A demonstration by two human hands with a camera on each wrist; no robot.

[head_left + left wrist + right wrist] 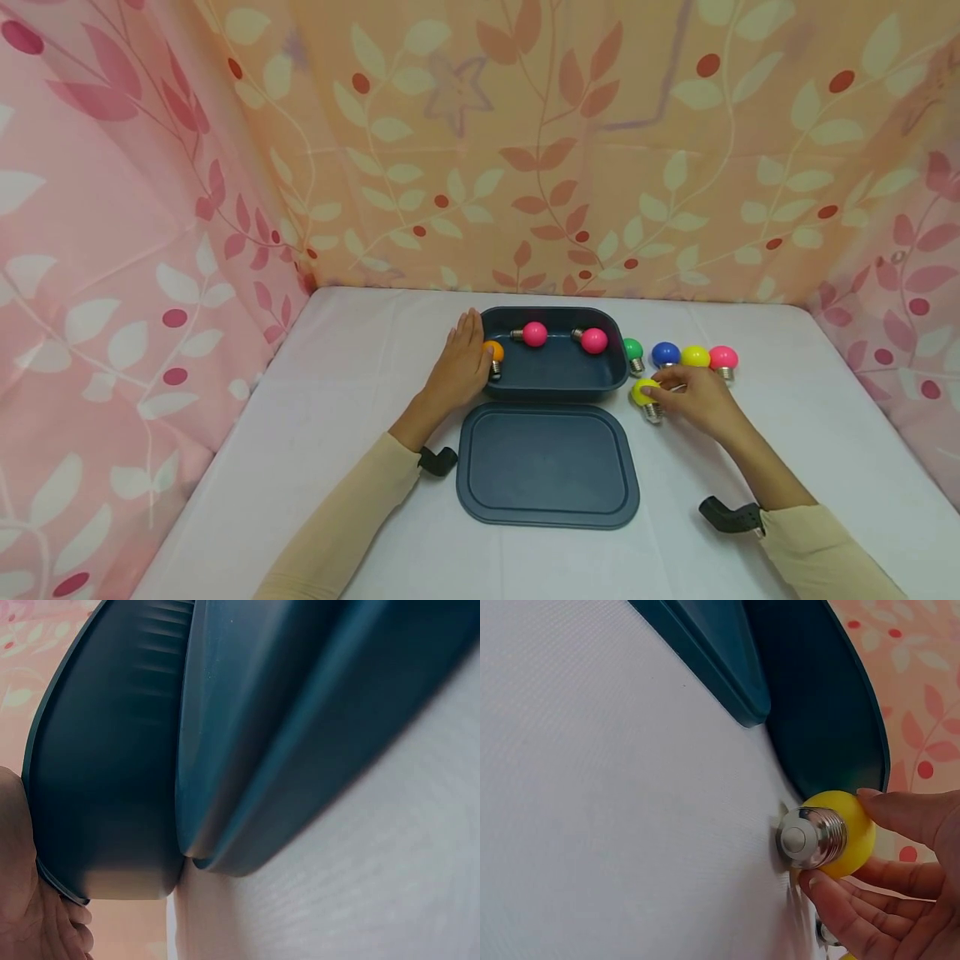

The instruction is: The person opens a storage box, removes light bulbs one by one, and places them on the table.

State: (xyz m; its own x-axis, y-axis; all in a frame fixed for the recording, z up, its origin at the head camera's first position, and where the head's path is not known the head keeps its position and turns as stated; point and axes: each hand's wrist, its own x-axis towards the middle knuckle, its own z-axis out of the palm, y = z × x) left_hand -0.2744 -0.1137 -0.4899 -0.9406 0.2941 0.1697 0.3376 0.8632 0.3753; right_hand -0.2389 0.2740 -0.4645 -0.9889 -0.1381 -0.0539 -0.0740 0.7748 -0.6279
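Note:
In the head view a dark blue-grey container [555, 388] holds two pink bulbs [535, 334] and an orange bulb [493, 351] by its left wall. My left hand [461, 360] holds that left wall, with the thumb at the rim near the orange bulb and the other fingers outside. In the left wrist view the left hand [34, 900] is partly cut off at the container's edge [105, 795]. My right hand [693, 398] pinches a yellow bulb [643, 392] to the right of the container. The right wrist view shows this yellow bulb [855, 836] between thumb and fingers, its metal base outward.
A matching flat lid [547, 467] lies in front of the container on the white-covered table [375, 333]. Right of the container sit a green bulb [633, 348], a blue bulb [665, 353], another yellow bulb [695, 356] and a pink bulb [723, 357]. Patterned curtains [562, 167] surround the table.

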